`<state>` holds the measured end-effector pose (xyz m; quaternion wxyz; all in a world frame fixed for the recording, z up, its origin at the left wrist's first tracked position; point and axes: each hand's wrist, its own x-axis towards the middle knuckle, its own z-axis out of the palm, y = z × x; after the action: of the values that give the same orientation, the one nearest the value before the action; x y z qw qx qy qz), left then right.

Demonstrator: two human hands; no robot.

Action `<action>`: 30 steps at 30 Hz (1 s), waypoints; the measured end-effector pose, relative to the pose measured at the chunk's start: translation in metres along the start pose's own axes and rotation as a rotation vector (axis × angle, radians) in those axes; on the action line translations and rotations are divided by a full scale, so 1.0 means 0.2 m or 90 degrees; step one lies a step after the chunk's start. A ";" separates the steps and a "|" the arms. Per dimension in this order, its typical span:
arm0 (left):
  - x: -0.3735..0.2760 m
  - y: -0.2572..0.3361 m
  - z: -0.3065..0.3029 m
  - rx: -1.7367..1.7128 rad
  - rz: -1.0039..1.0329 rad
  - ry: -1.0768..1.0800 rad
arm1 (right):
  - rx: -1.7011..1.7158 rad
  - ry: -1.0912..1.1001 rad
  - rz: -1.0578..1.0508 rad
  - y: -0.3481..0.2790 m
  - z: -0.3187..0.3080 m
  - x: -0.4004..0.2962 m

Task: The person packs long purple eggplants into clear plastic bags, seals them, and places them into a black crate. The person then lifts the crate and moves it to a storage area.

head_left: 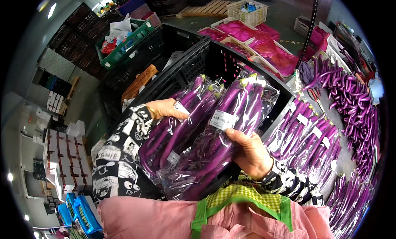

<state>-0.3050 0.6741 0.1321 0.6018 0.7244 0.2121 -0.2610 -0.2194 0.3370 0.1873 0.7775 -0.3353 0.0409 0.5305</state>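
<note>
My left hand (165,109) grips a clear plastic bag of long purple eggplants (182,127) with a small white label under the thumb. In my right hand (252,151) is another bag of eggplants (244,100), its thumb near the edge of a printed white label (223,120). Both bags are side by side over a black plastic crate (210,53), their stem ends toward its far wall. The fingers under each bag are hidden. A clear bag end with a small label (173,158) lies below, near my body.
To the right, labelled bags of eggplants (304,130) lie in a row on a metal table beside red-handled scissors (315,95) and a heap of loose eggplants (349,106). Crates under pink plastic film (266,50) stand beyond. A green crate of scraps (123,44) is at the far left.
</note>
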 end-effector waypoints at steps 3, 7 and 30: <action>-0.08 0.11 -0.07 0.036 0.026 0.010 | 0.001 -0.016 -0.016 0.01 0.05 0.02; -0.33 0.23 -0.17 0.047 0.025 0.146 | 0.105 -0.079 0.024 0.05 0.19 -0.01; -0.10 0.06 0.05 0.560 0.257 0.584 | -0.322 0.437 -0.468 -0.46 -1.09 -0.83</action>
<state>-0.3135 0.6618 0.1528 0.1358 0.9655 0.1808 0.1289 -0.1488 0.0617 0.1321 0.7485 -0.6570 0.0435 0.0784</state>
